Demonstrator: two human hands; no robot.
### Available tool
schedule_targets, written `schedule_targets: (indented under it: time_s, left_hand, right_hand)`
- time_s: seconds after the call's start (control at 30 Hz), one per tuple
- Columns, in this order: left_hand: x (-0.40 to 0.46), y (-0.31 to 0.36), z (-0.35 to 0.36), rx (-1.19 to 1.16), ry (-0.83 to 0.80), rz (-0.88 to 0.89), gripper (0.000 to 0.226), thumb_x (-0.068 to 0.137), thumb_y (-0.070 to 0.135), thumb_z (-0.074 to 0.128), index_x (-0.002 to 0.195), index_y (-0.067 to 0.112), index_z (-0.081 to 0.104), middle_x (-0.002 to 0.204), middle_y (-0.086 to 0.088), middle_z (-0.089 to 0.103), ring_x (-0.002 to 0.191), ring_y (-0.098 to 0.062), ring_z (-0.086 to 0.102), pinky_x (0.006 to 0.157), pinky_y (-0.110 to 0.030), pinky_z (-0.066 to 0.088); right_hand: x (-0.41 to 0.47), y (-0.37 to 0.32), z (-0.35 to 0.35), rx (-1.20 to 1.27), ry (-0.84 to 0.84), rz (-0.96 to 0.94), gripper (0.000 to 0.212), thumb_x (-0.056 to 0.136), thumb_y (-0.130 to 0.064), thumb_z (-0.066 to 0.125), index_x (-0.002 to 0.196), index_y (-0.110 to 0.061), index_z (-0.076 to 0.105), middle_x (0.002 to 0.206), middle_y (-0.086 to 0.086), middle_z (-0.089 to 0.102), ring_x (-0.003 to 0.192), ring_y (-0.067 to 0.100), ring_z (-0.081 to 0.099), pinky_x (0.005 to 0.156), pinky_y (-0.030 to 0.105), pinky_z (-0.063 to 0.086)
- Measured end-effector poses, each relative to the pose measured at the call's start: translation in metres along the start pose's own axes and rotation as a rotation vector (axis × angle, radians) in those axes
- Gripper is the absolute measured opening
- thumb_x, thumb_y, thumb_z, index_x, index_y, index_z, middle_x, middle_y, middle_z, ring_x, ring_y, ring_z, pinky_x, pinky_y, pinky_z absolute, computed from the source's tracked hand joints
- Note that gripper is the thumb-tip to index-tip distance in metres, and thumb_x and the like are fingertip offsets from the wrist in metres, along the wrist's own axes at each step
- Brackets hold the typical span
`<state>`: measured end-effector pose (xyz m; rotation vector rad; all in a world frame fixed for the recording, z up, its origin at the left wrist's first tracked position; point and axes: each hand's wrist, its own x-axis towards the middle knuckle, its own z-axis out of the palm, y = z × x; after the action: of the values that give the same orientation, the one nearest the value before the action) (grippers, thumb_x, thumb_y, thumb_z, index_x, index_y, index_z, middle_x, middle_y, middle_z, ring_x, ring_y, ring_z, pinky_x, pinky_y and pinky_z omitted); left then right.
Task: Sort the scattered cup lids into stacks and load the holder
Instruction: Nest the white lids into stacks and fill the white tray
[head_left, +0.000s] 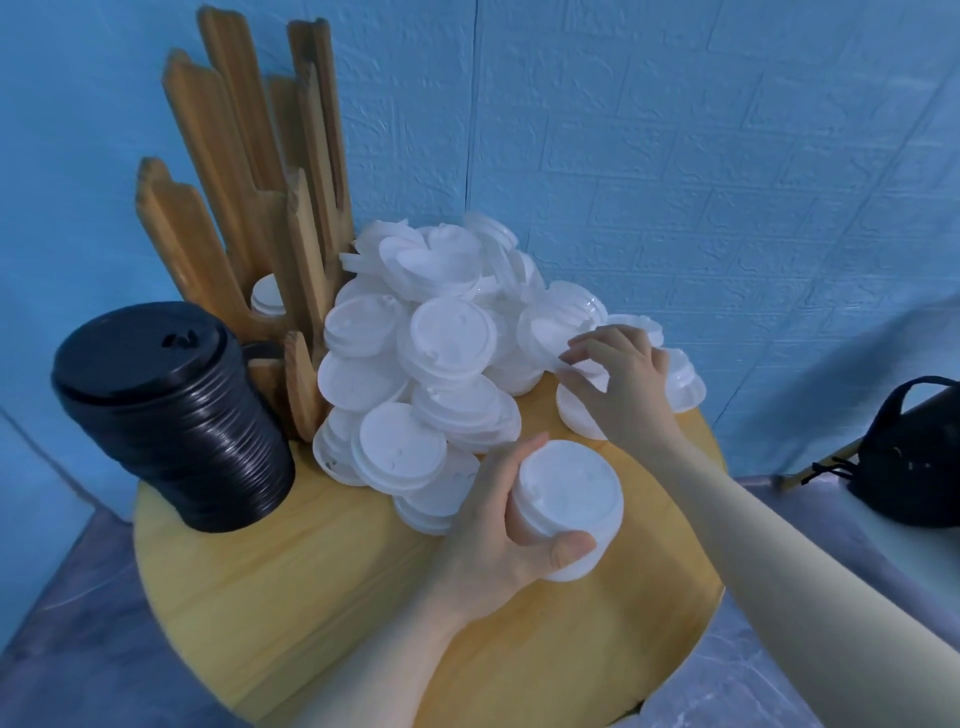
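Note:
A heap of white cup lids lies scattered at the back of the round wooden table. My left hand grips a short stack of white lids just above the table, near the heap's front. My right hand reaches over the right side of the heap and pinches a white lid with its fingertips. The wooden lid holder with tall slats stands at the back left, and a few white lids sit low inside it.
A tall stack of black lids stands at the table's left edge in front of the holder. A black bag rests on a surface to the right. A blue wall is close behind the table.

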<state>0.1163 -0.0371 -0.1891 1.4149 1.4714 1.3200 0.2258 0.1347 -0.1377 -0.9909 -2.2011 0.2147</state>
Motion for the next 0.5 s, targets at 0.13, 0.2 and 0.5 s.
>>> schedule_targets:
  time_s: [0.13, 0.2, 0.5]
  left_hand:
    - [0.001, -0.001, 0.0, -0.002, 0.006, 0.011, 0.078, 0.064, 0.059, 0.077, 0.13, 0.055, 0.037, 0.138, 0.027, 0.043, 0.13, 0.008, 0.041, 0.106, -0.019, 0.039]
    - [0.001, -0.001, 0.001, 0.001, 0.01, 0.014, 0.079, 0.063, 0.06, 0.077, 0.131, 0.055, 0.037, 0.14, 0.025, 0.042, 0.13, 0.009, 0.041, 0.107, -0.02, 0.039]
    - [-0.001, 0.0, 0.0, 0.006, 0.016, 0.023, 0.082, 0.061, 0.061, 0.077, 0.132, 0.055, 0.038, 0.14, 0.025, 0.043, 0.13, 0.009, 0.041, 0.112, -0.029, 0.038]
  right_hand:
    - [-0.028, -0.021, -0.026, 0.263, -0.039, 0.088, 0.004, 0.088, -0.026, 0.07, 0.091, -0.027, 0.069, 0.097, -0.022, 0.063, 0.109, 0.007, 0.047, 0.088, 0.028, 0.027]
    - [-0.039, -0.024, -0.038, 0.498, -0.018, 0.212, 0.006, 0.089, -0.022, 0.069, 0.087, -0.027, 0.069, 0.087, -0.022, 0.066, 0.096, 0.003, 0.055, 0.081, 0.017, 0.035]
    - [-0.07, 0.004, -0.058, 1.133, 0.036, 0.839, 0.008, 0.093, -0.022, 0.06, 0.09, -0.019, 0.067, 0.079, -0.003, 0.062, 0.072, 0.011, 0.054, 0.068, 0.026, 0.039]
